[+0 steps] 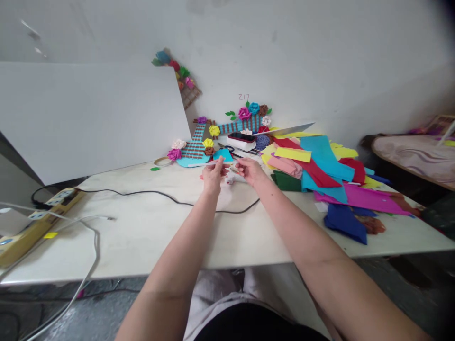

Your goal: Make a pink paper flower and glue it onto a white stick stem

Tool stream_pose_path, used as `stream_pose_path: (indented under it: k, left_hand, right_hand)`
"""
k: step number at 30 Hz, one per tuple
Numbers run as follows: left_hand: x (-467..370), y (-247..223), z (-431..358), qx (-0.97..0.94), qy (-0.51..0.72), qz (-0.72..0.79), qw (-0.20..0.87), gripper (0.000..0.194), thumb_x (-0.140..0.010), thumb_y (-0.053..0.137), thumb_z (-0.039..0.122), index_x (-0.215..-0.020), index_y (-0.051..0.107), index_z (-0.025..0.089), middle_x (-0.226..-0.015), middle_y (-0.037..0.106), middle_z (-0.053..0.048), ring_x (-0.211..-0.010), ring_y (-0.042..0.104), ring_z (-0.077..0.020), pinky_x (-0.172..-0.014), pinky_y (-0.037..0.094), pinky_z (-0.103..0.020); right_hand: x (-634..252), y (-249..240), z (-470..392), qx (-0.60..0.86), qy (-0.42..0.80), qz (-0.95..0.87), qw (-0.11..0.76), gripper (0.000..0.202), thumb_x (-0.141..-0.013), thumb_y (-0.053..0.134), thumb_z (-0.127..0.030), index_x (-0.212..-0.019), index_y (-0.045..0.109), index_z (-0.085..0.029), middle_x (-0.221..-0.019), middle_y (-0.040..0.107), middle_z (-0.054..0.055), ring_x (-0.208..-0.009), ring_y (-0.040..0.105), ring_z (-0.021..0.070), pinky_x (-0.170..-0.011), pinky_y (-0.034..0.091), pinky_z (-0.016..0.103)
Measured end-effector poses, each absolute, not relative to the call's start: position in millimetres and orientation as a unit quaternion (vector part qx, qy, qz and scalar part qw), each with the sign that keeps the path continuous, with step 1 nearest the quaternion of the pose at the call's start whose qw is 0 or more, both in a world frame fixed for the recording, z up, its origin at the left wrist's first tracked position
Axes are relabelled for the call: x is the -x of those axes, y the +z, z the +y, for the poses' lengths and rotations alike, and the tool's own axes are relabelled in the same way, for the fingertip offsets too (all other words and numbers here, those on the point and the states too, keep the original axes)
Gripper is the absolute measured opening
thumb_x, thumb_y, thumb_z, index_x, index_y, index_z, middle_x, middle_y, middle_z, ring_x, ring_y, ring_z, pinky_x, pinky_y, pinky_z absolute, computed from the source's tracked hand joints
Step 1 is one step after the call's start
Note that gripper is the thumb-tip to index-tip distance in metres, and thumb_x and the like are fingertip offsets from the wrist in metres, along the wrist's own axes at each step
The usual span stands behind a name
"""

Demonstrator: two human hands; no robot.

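Note:
Near the middle of the table, my left hand (213, 175) is raised with its thumb and fingers closed around something too small to make out. My right hand (249, 170) is just beside it, fingers pinched on something small that I cannot identify. Between and below the two hands lies a white tool (231, 178), possibly a glue gun, partly hidden by the fingers. Just behind my hands sits a cyan sheet (222, 154), with scissors (226, 147) next to it. A phone (242, 137) rests on a white box farther back.
Colored crepe paper (322, 161) is piled at the right. Flower-decorated lattices (195, 142) stand at the back. A black cable (152, 192) crosses the table (142, 246). A power strip (53, 208) and a large white board (92, 118) are at the left.

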State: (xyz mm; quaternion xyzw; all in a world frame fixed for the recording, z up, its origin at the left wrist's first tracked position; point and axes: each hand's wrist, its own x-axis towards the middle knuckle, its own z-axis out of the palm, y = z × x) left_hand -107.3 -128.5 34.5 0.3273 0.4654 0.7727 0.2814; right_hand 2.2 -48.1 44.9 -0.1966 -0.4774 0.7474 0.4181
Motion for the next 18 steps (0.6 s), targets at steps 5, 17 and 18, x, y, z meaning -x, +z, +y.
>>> stream_pose_path:
  k: [5,17,18]
  left_hand:
    - [104,32,-136,-0.357,0.768,0.435,0.306,0.043,-0.063,0.074,0.053,-0.072,0.065,0.011,-0.067,0.067,-0.007,-0.051,0.055,-0.0089,-0.052,0.045,-0.021]
    - [129,16,-132,-0.353,0.729,0.541,0.226,0.037,-0.073,0.064,0.049,-0.064,0.059,0.015,-0.053,0.058,-0.002,-0.043,0.052,-0.0105,-0.046,0.041,-0.022]
    - [128,17,-133,-0.357,0.729,0.54,0.221,0.035,-0.074,0.064,0.049,-0.066,0.058,0.015,-0.053,0.058,-0.001,-0.042,0.052,-0.0104,-0.046,0.041,-0.022]
  right_hand:
    - [11,43,-63,0.231,0.675,-0.576,0.4,0.022,-0.069,0.069,-0.031,-0.065,0.052,-0.017,-0.05,0.054,-0.004,-0.039,0.039,0.0055,-0.037,0.027,0.018]
    - [-28,45,-53,0.453,0.054,-0.874,0.167,0.035,-0.078,0.055,-0.032,-0.108,0.068,-0.022,-0.107,0.07,0.01,-0.105,0.061,0.0254,-0.085,0.045,0.032]
    - [-27,44,-56,0.444,0.045,-0.885,0.131,0.038,-0.077,0.056,-0.031,-0.112,0.067,-0.021,-0.11,0.069,0.011,-0.108,0.06,0.0266,-0.086,0.045,0.032]
